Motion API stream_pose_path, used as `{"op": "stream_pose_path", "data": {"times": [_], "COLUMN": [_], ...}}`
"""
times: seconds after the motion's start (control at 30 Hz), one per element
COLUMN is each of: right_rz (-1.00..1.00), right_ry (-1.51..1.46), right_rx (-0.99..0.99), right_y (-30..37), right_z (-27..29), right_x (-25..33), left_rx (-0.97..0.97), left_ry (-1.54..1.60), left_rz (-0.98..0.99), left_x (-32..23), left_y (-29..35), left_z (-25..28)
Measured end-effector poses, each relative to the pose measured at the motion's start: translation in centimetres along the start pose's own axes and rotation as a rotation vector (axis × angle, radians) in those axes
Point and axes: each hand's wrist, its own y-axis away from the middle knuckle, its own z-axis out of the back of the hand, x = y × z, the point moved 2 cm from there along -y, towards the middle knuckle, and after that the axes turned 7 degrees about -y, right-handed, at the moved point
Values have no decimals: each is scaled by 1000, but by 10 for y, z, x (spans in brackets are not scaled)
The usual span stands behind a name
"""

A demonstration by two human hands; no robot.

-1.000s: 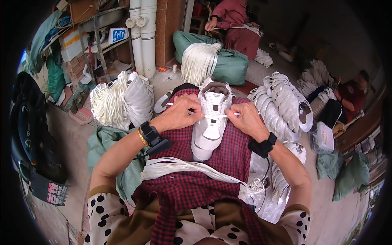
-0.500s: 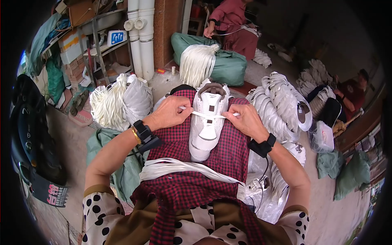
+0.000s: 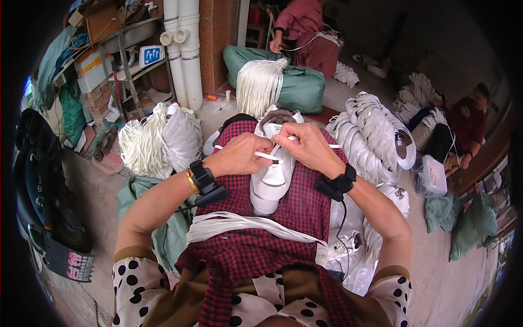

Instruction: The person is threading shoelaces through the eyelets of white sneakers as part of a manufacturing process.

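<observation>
- Shoe (image 3: 265,193) rests on the checked apron (image 3: 311,201), upper side facing up, toe end nearest the white bundle (image 3: 239,222) of laces and collar end farthest from it.
- Left hand (image 3: 239,154) has thumb and fingers pressed together over the shoe's left side, pinching the flat white lace (image 3: 267,156) above the tongue.
- Right hand (image 3: 306,144) also pinches lace, a little closer to the collar; its fingertips are bunched just beside the left hand's and hide the eyelet there, so whether the tip is through cannot be told.
- One stretch of lace juts out left of the left hand, another right of the right hand.
- The step in hand looks like feeding lace at the eyelets. To do it well, grip close to the tip so it stays stiff and does not fold at the hole.
- Keep the strip flat: a twist would probably show across the tongue.
- Draw both sides evenly, so the crossing lies straight and the ends match.
- The soft apron gives little support, so pull gently, lest the shoe tip or slide.
- Keep loose ends clear of the bundle, where strands could tangle.
</observation>
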Motion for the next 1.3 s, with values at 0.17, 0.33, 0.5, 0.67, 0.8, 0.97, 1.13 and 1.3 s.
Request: {"op": "stream_pose_path", "data": {"times": [0.17,0.33,0.5,0.67,0.8,0.97,1.13,1.3], "right_rz": [-42,-185,-286,-195,-171,-43,214,173], "right_ry": [-92,-124,29,191,207,198,452,586], "right_rx": [-8,-22,-60,-40,-27,51,116,133], "right_y": [2,9,30,30,38,60,77,108], "right_z": [-7,2,15,18,18,30,22,75], "right_x": [-7,-17,-41,-41,-42,-37,-46,-49], "left_rx": [77,208,31,-132,-188,-289,-230,-377], "left_ry": [73,108,209,177,163,-392,-639,-706], "left_rz": [21,-1,81,27,110,-170,-195,-9], "left_x": [3,4,2,16,32,52,79,111], "left_y": [9,8,21,19,33,53,97,136], "left_z": [1,2,4,13,22,33,63,137]}}
